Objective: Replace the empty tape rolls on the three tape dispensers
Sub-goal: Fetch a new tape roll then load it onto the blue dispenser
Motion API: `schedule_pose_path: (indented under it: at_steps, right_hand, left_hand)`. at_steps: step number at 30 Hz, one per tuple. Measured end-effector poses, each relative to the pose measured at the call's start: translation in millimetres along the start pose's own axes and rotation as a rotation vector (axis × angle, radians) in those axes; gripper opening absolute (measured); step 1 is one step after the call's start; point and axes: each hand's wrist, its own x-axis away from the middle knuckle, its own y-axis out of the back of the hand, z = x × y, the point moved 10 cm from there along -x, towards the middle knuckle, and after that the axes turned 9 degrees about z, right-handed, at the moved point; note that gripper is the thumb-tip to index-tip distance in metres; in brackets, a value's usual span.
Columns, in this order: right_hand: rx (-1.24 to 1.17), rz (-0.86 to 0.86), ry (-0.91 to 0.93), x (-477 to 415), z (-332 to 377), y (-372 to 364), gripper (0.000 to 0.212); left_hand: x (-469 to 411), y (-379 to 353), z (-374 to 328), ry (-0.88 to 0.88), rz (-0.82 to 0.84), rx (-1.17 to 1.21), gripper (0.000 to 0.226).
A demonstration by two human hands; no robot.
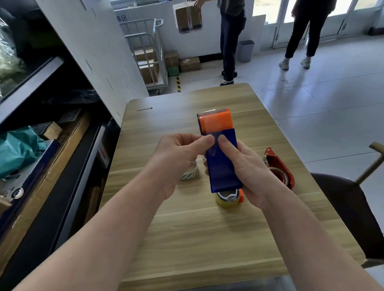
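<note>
Above the wooden table [194,229] I hold a blue and orange tape dispenser [221,159], its orange cutter end pointing away from me. My right hand [247,169] grips its blue body from the right, thumb on top. My left hand [177,160] pinches at the blue cover's upper left edge, thumb tip beside the right thumb. A yellowish tape roll [227,200] shows below the dispenser's near end. A red dispenser [280,169] with a roll inside lies on the table to the right. A printed tape roll [191,172] lies under my left hand.
Dark shelving [44,139] with boxes and a teal bag stands along the left. A chair [346,209] sits at the table's right side. Two people [231,37] stand beyond the table, near a metal cart [148,55] and cardboard boxes.
</note>
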Motion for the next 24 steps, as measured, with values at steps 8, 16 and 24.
schedule_pose_path:
  at_steps: [8,16,24]
  right_hand:
    - [-0.061,0.087,0.026,3,4,-5,0.048]
    - [-0.062,0.057,0.01,2,4,-2,0.042]
    - [-0.088,0.04,0.003,4,6,-3,0.056]
  left_hand:
    - [-2,-1,-4,0.004,-0.03,0.048,0.01]
    - [-3,-6,1,0.037,0.076,0.139,0.011]
    - [-5,-1,-9,-0.031,0.01,-0.035,0.012]
